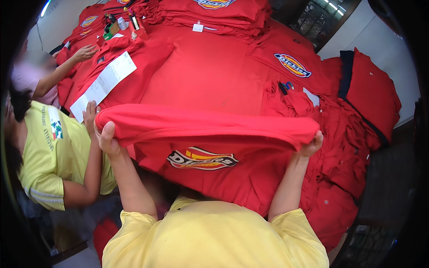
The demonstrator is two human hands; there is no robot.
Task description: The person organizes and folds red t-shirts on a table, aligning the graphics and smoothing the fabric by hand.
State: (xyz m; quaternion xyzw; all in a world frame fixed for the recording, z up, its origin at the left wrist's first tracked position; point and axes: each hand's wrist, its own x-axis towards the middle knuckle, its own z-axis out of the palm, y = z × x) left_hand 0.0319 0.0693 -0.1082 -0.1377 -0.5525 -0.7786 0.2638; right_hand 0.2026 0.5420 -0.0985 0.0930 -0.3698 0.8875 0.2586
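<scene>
I hold a red garment (205, 125) stretched wide in front of me, above the table. My left hand (106, 137) grips its left end and my right hand (311, 145) grips its right end. The cloth folds over between my hands, and a printed oval logo (202, 159) shows on the part hanging below. My yellow sleeves show at the bottom of the view.
The table (210, 76) is covered with red garments. A folded stack (223, 13) lies at the back and a loose heap (339, 147) at the right. A white paper sheet (103, 85) lies left. A person in a yellow shirt (53, 152) and another person's hand (82, 53) are at left.
</scene>
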